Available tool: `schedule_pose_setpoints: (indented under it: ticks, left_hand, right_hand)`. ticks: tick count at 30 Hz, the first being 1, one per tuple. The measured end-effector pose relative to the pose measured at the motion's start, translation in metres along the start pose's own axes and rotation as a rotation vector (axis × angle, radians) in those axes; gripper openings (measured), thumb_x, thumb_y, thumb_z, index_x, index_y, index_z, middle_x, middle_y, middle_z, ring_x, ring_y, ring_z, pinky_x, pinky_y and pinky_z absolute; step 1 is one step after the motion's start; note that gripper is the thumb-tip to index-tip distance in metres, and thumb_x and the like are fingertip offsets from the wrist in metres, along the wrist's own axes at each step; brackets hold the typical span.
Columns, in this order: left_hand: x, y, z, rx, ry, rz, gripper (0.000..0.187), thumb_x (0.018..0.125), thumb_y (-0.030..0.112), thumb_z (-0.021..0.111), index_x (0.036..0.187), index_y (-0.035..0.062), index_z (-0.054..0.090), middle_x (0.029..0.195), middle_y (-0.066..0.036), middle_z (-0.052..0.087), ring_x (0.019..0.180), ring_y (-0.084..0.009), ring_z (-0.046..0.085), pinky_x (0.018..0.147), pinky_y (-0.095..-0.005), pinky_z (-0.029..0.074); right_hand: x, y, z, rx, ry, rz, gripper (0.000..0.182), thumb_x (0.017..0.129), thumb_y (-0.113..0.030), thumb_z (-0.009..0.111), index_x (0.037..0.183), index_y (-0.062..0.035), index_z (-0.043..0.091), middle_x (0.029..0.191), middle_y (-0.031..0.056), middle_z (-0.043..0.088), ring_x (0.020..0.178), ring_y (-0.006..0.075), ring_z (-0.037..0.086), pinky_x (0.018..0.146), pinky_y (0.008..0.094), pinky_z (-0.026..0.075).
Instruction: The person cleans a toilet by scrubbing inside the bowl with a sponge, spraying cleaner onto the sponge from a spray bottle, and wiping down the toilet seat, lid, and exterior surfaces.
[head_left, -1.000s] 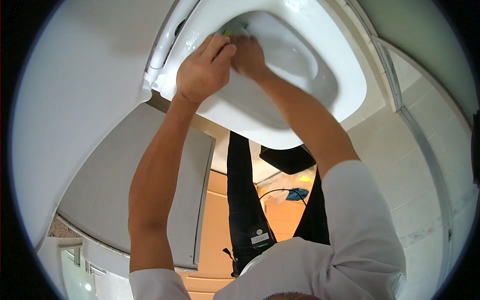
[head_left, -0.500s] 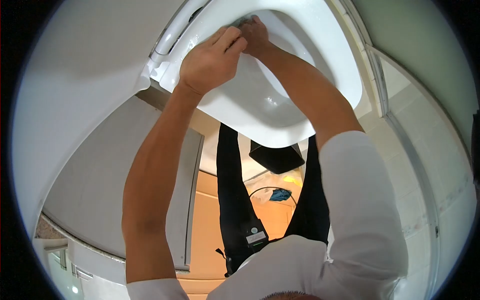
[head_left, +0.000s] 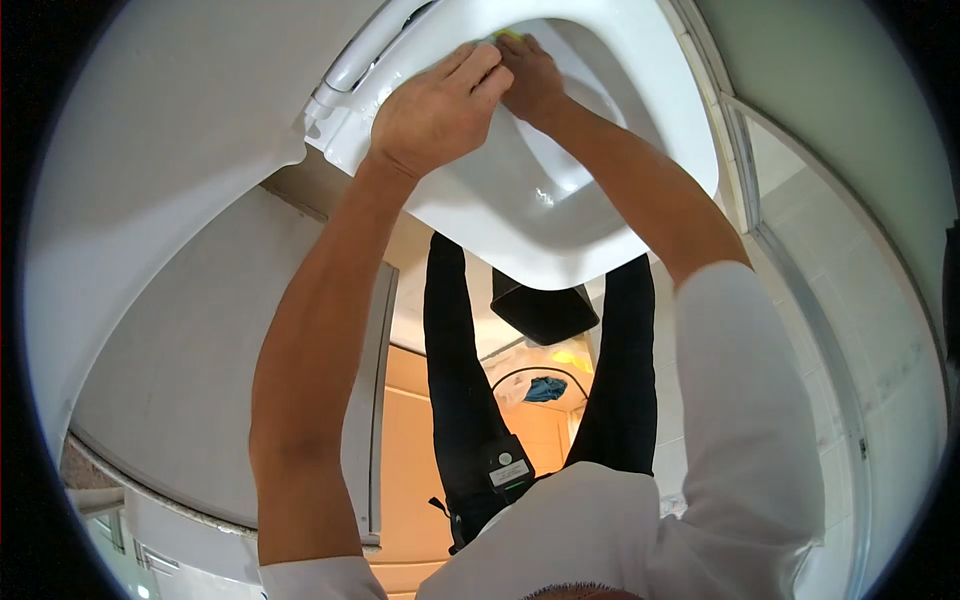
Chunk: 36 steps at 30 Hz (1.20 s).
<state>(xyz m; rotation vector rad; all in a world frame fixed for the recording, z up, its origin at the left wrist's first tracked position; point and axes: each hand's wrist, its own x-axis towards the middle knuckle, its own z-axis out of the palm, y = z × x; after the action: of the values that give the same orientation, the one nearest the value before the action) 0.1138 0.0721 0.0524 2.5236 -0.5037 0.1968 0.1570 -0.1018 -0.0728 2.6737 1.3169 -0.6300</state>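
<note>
Head view: at the far inner wall of the white, glossy ceramic toilet bowl [head_left: 565, 262], only a narrow strip of a small bright-yellow piece [head_left: 508, 34], of material too hidden to name. Lying just beyond the bent fingertips of the bare right hand [head_left: 532, 78], seemingly touching them. Long axis of the yellow piece: cannot tell, because of the covering fingers; visible strip running roughly crosswise, along the far part of the bowl. Nearer hand to it: the right, most likely, reaching in over the right side of the bowl, with the forearm crossing above the hollow.

Bare left hand [head_left: 440, 108] above the left side of the bowl, just beside the right hand, with fingertips pointing to the same far part. Between the two hands, almost no gap; touching or apart, cannot tell.

Grip of the right hand: fingers bent over the yellow piece, more gathered than spread; pinching it or only pressing it, cannot tell. Grip of the left hand: fingers curled in, thumb drawn close to them, like a loose fist; nothing clearly visible inside.

Under the near edge of the bowl, a black angular bin-like container [head_left: 545, 315].
</note>
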Motion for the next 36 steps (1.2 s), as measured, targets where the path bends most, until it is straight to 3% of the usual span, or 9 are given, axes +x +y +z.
schedule_pose_setpoints:
  ticks: [3,5,10,17,21,25,26,31,36]
  left_hand:
    - [-0.003,0.002,0.0,-0.025,-0.021,-0.007,0.019,0.078,-0.001,0.068,0.095,0.0055,0.063,0.101,-0.004,0.06,0.099,-0.0215,0.067,0.08,-0.0331,0.061]
    - [-0.004,0.002,-0.006,-0.041,-0.055,-0.025,0.022,0.08,-0.003,0.068,0.1,0.0041,0.064,0.103,-0.006,0.061,0.103,-0.0234,0.067,0.084,-0.0333,0.06]
    - [0.0,0.004,-0.001,-0.05,-0.063,-0.024,0.021,0.079,-0.002,0.068,0.099,0.0044,0.063,0.105,-0.005,0.061,0.102,-0.0233,0.067,0.083,-0.0341,0.06]
    - [0.0,0.004,-0.003,-0.009,-0.047,0.002,0.021,0.081,0.0,0.069,0.101,0.0045,0.064,0.106,-0.006,0.061,0.102,-0.0237,0.067,0.083,-0.0345,0.06]
    - [0.002,0.003,-0.012,0.005,-0.08,0.009,0.02,0.082,0.001,0.069,0.102,0.0051,0.065,0.107,-0.005,0.061,0.103,-0.0237,0.067,0.084,-0.0352,0.06]
    - [0.001,0.006,-0.003,-0.04,-0.121,-0.063,0.021,0.082,0.001,0.069,0.103,0.0064,0.066,0.107,-0.005,0.062,0.104,-0.0241,0.067,0.085,-0.0365,0.06]
    - [0.001,0.007,0.0,-0.043,-0.123,-0.062,0.021,0.082,0.001,0.069,0.103,0.0064,0.066,0.107,-0.005,0.062,0.104,-0.0241,0.067,0.085,-0.0365,0.06]
    - [0.002,0.008,-0.003,-0.045,-0.086,-0.063,0.027,0.083,-0.001,0.068,0.109,0.0061,0.069,0.113,-0.005,0.065,0.102,-0.0252,0.069,0.083,-0.0358,0.061]
    - [-0.005,0.005,0.002,-0.032,-0.084,-0.052,0.032,0.083,-0.003,0.066,0.113,0.007,0.07,0.117,-0.006,0.066,0.099,-0.0272,0.07,0.081,-0.0366,0.061]
  right_hand:
    - [0.007,-0.026,0.007,0.123,-0.244,0.085,0.042,0.105,-0.032,0.056,0.136,-0.0058,0.065,0.15,0.0126,0.056,0.148,0.0289,0.044,0.118,0.045,0.038]
    - [-0.048,-0.031,0.018,0.117,0.039,0.117,0.043,0.103,-0.032,0.059,0.137,-0.0067,0.064,0.149,0.0129,0.057,0.146,0.0297,0.046,0.116,0.0447,0.04]
    - [-0.16,-0.024,-0.012,0.188,0.086,0.207,0.047,0.098,-0.033,0.066,0.136,-0.0036,0.064,0.149,0.018,0.055,0.14,0.0342,0.052,0.116,0.0477,0.043]
    - [0.002,-0.012,0.042,0.307,0.297,0.108,0.028,0.093,-0.021,0.069,0.116,-0.0062,0.073,0.141,0.0122,0.062,0.126,0.0334,0.059,0.102,0.0453,0.052]
    - [-0.028,-0.035,-0.006,0.333,-0.095,0.196,0.028,0.091,-0.016,0.067,0.117,-0.0061,0.073,0.13,0.0145,0.065,0.124,0.0321,0.06,0.095,0.0405,0.056]
    - [-0.064,-0.047,0.03,0.195,0.242,0.121,0.03,0.092,-0.012,0.064,0.121,-0.0063,0.069,0.123,0.0137,0.066,0.123,0.0329,0.06,0.098,0.0441,0.056]
    - [-0.051,-0.05,0.012,0.528,0.029,0.248,0.027,0.095,-0.014,0.063,0.12,-0.009,0.07,0.13,0.0129,0.066,0.128,0.0315,0.058,0.098,0.0436,0.056]
    - [0.072,-0.048,0.076,1.123,0.026,0.459,0.026,0.099,-0.015,0.059,0.122,-0.0085,0.068,0.12,0.0166,0.068,0.116,0.0308,0.065,0.093,0.0408,0.055]
    - [0.119,-0.067,0.107,1.08,0.056,0.691,0.025,0.098,-0.013,0.058,0.118,-0.0095,0.072,0.118,0.0146,0.073,0.115,0.0266,0.068,0.096,0.0392,0.054]
